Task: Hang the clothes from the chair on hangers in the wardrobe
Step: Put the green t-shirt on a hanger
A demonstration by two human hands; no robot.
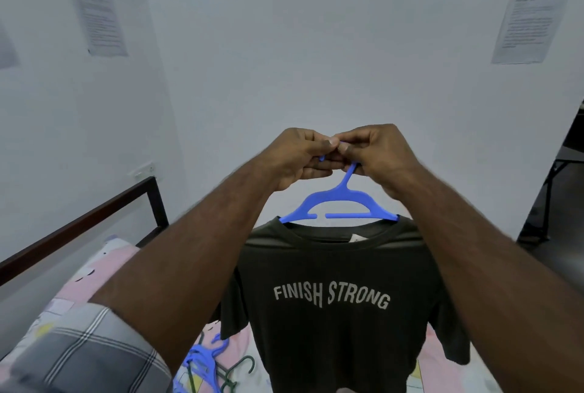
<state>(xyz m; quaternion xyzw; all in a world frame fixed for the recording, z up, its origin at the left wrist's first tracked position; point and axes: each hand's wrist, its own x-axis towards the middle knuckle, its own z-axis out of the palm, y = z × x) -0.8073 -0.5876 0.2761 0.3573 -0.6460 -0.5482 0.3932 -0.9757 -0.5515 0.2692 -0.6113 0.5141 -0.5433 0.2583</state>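
A dark T-shirt [331, 313] printed "FINISH STRONG" hangs on a blue plastic hanger [339, 204] held up in front of me. My left hand [295, 157] and my right hand [376, 152] meet at the top of the hanger, fingers curled round its hook, which they mostly hide. The shirt hangs straight down over the bed. No wardrobe or chair is in view.
Below lies a bed with a pink patterned sheet [104, 266] and a dark metal frame [94, 219]. Several spare blue and green hangers [208, 367] lie on the sheet. White walls stand ahead. A dark table [562, 168] is at the right edge.
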